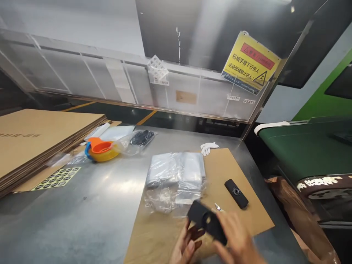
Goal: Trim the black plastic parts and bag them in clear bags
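A black oblong plastic part with a round recess (pixel 197 213) is held up, tilted, over the cardboard sheet (pixel 220 165). My left hand (pixel 184 245) grips its left end from below, fingers curled behind it. At the other end, my right hand (pixel 238 236) has it between thumb and fingers; this hand is slightly blurred. A similar black part with a round ring (pixel 236 191) lies on the cardboard beyond my right hand. Close to my right fingertips is a small pointed metal tool (pixel 218 207), partly hidden. Clear plastic bags (pixel 176 172) lie in a stack past the held part.
A white glove (pixel 209 147) rests at the cardboard's far edge. On the left are a sticker sheet (pixel 57 178), orange and yellow bowls (pixel 103 150), a bagged black item (pixel 141 137) and stacked cardboard (pixel 49 135). A green conveyor belt (pixel 305 146) stands right; a clear barrier (pixel 165 91) closes the back.
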Action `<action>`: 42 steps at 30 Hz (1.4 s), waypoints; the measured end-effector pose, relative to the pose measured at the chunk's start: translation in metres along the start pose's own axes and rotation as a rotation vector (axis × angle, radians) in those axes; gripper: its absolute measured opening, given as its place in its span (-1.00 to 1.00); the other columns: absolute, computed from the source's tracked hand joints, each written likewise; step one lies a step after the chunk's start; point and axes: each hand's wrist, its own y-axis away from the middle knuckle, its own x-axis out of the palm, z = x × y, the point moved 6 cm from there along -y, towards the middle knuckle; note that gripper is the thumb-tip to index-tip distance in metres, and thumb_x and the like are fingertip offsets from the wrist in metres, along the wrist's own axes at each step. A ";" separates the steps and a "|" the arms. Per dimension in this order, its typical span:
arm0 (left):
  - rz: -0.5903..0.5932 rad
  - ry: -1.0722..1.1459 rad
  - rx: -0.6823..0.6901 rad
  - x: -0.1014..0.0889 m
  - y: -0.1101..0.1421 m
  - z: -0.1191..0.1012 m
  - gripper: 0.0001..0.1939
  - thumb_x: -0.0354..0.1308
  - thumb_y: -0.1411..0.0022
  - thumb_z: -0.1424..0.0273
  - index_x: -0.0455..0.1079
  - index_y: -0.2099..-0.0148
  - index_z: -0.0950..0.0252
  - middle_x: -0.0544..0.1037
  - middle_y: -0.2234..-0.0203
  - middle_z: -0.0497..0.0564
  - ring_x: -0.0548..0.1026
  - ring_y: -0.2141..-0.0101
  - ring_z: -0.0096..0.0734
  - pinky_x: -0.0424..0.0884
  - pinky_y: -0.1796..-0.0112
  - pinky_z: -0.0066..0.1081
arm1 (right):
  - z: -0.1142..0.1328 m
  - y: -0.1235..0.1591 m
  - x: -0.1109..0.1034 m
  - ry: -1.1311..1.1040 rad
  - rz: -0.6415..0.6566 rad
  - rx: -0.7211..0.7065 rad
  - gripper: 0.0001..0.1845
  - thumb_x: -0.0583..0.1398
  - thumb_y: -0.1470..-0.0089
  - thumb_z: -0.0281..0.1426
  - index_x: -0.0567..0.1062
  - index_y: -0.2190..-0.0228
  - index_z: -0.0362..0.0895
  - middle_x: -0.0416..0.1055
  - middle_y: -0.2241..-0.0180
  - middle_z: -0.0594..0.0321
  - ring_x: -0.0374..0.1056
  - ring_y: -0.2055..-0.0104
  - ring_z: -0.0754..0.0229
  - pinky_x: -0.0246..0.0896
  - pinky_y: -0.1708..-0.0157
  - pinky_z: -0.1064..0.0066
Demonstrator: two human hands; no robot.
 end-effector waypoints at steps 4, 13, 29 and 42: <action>-0.245 0.199 -0.058 -0.006 0.004 -0.004 -0.36 0.32 0.11 0.16 0.29 -0.03 0.24 0.53 0.40 0.01 0.49 0.36 -0.35 0.37 0.25 -0.38 | 0.038 0.021 0.049 -0.227 0.009 0.000 -0.48 -0.07 -0.22 -0.21 0.12 -0.15 -0.14 0.43 0.18 0.04 0.35 0.16 0.01 0.31 0.24 0.26; 0.150 -0.517 0.187 -0.028 0.034 -0.037 -0.54 0.22 0.03 0.17 0.44 0.12 0.36 0.50 0.50 0.06 0.41 0.46 -0.33 0.34 0.38 -0.37 | -0.012 0.030 0.090 0.056 0.036 0.426 -0.64 -0.08 -0.17 -0.42 0.40 0.09 -0.11 0.29 0.25 -0.03 0.21 0.20 -0.09 0.24 0.25 -0.01; 0.475 -0.948 0.416 0.001 0.052 -0.053 -0.83 0.03 -0.05 0.36 0.30 0.54 0.27 0.39 0.62 0.03 0.32 0.56 -0.38 0.23 0.48 -0.40 | 0.101 -0.032 -0.016 -0.728 0.197 -0.097 -0.39 0.14 -0.08 -0.38 0.13 -0.16 0.02 0.27 0.23 0.10 0.24 0.21 0.06 0.29 0.26 0.21; 0.521 -0.899 0.313 0.003 0.059 -0.055 -0.84 0.04 -0.02 0.36 0.41 0.43 0.29 0.35 0.64 0.01 0.32 0.57 -0.37 0.23 0.48 -0.40 | 0.090 -0.019 -0.007 -0.728 0.322 0.005 -0.45 0.11 -0.10 -0.42 0.19 -0.14 0.03 0.28 0.27 0.12 0.25 0.24 0.10 0.30 0.29 0.26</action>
